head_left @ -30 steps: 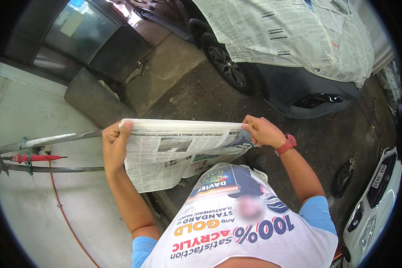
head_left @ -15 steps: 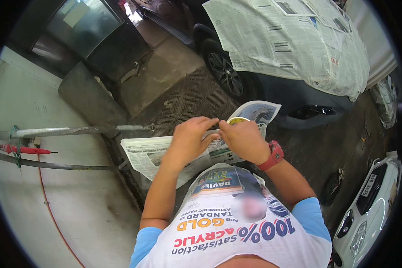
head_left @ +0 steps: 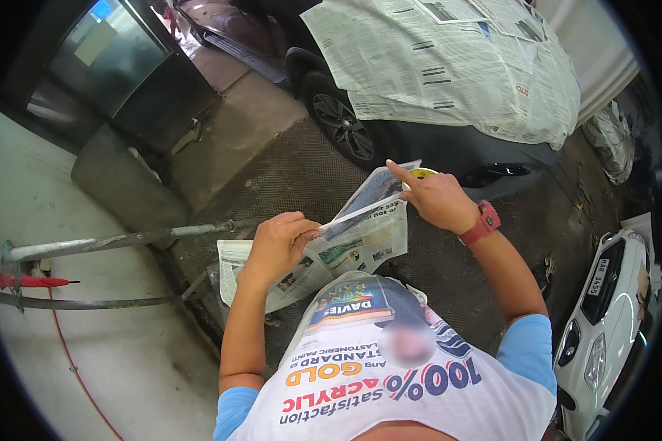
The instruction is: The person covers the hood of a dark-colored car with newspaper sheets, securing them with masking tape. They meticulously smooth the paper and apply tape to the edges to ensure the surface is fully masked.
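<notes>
A sheet of newspaper [head_left: 360,246] hangs in front of my chest, its upper part folded over. Between my hands, a narrow white strip of tape [head_left: 364,212] runs taut along the paper's edge. My left hand [head_left: 278,246] pinches the paper and the strip's left end between thumb and fingers. Higher and to the right, my right hand [head_left: 440,204] grips a roll of tape [head_left: 422,173] with a yellow inside, partly hidden by the fingers. Its index finger stretches out over the far corner of the paper.
Ahead stands a dark car [head_left: 449,151] with newspaper sheets [head_left: 456,81] over its front. A metal pipe rack [head_left: 125,242] juts from the left wall, a red umbrella-like thing [head_left: 33,281] tied to it. A white car bumper [head_left: 603,316] stands at right.
My hands have moved apart, the left one to the left and down, the right one up and right with the roll. A length of tape now shows between them.
</notes>
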Tool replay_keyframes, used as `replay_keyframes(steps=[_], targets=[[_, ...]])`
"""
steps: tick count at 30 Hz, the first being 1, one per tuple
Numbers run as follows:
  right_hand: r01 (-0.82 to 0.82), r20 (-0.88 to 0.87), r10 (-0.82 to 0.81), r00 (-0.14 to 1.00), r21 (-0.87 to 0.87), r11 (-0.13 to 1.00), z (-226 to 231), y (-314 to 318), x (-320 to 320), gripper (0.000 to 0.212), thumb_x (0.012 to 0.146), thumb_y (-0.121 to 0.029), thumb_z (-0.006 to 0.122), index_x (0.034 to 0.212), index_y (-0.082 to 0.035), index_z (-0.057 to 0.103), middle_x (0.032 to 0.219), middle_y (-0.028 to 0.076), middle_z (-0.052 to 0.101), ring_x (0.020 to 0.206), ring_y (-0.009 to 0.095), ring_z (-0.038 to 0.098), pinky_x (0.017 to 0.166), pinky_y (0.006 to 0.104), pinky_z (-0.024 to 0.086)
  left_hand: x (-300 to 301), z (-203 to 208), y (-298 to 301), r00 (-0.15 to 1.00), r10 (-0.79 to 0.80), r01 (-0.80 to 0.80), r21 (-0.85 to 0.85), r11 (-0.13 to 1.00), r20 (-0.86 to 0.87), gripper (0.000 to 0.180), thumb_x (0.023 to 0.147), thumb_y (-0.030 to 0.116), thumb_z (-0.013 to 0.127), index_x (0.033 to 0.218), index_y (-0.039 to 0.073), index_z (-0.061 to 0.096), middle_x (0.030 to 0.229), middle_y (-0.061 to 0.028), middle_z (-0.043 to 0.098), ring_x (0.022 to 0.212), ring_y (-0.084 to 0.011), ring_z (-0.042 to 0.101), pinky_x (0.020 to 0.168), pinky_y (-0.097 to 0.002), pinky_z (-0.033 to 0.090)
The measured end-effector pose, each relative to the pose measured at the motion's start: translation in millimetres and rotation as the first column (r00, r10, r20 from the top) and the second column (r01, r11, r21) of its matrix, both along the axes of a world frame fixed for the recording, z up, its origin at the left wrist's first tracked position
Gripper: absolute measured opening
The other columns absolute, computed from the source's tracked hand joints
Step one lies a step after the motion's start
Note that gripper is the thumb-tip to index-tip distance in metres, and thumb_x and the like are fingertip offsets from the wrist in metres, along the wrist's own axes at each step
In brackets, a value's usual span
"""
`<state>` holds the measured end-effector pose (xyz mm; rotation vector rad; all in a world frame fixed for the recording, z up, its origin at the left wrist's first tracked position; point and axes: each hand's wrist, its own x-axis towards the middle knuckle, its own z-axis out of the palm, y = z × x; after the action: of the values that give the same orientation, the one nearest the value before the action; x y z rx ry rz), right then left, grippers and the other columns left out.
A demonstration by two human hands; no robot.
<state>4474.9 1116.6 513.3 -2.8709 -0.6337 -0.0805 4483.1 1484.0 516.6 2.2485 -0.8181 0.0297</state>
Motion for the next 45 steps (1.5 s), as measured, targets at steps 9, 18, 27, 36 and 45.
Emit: replay_keyframes(steps=[9, 18, 27, 36, 45], targets=[[0.059, 0.056, -0.061, 0.997, 0.049, 0.997, 9, 14, 13, 0.035, 0.106, -0.030, 0.067, 0.138, -0.015, 0.064, 0.075, 0.012, 0.073, 0.071, 0.034, 0.074, 0.060, 0.0483, 0.052, 10, 12, 9, 0.998, -0.062, 0.063, 0.025, 0.998, -0.033, 0.011, 0.089, 0.009, 0.083, 0.099, 0.004, 0.082, 0.079, -0.0092, 0.068, 0.073, -0.0281, 0.065, 0.066, -0.0405, 0.052], [0.030, 0.141, -0.030, 0.990, 0.002, 1.000, 29, 32, 24, 0.021, 0.106, -0.030, 0.068, 0.100, -0.011, 0.066, 0.069, 0.011, 0.069, 0.068, 0.034, 0.073, 0.059, 0.0476, 0.053, 13, 13, 22, 0.999, 0.028, -0.028, 0.002, 1.000, 0.037, 0.014, 0.091, 0.010, 0.084, 0.104, 0.005, 0.084, 0.078, -0.0103, 0.069, 0.066, -0.0258, 0.063, 0.060, -0.0375, 0.049], [-0.100, 0.172, 0.148, 0.974, -0.258, 0.961, 61, 80, 40, 0.009, 0.089, -0.016, 0.074, 0.091, -0.010, 0.069, 0.068, 0.010, 0.071, 0.062, 0.029, 0.074, 0.056, 0.0419, 0.055, 20, -22, 44, 0.869, 0.429, -0.441, -0.005, 0.897, 0.247, 0.064, 0.089, 0.027, 0.090, 0.145, 0.007, 0.069, 0.102, -0.0157, 0.078, 0.088, -0.0322, 0.072, 0.083, -0.0439, 0.058], [-0.270, 0.077, 0.298, 0.952, -0.252, 0.929, 100, 106, 42, 0.042, 0.097, -0.024, 0.074, 0.133, -0.003, 0.068, 0.068, 0.007, 0.071, 0.065, 0.028, 0.074, 0.064, 0.0434, 0.054, 29, -12, -36, 0.950, 0.277, -0.215, -0.349, 0.912, 0.140, 0.019, 0.088, 0.011, 0.085, 0.107, 0.006, 0.084, 0.080, -0.0118, 0.072, 0.073, -0.0310, 0.068, 0.068, -0.0419, 0.053], [-0.201, 0.103, 0.229, 0.968, -0.229, 0.952, 94, 89, 53, 0.017, 0.100, -0.021, 0.071, 0.113, -0.011, 0.071, 0.066, 0.010, 0.070, 0.064, 0.031, 0.074, 0.061, 0.0453, 0.054, 41, -18, -24, 0.991, 0.128, -0.110, -0.304, 0.946, 0.041, 0.017, 0.091, 0.016, 0.085, 0.101, 0.003, 0.084, 0.081, -0.0118, 0.074, 0.073, -0.0290, 0.069, 0.068, -0.0400, 0.053]])
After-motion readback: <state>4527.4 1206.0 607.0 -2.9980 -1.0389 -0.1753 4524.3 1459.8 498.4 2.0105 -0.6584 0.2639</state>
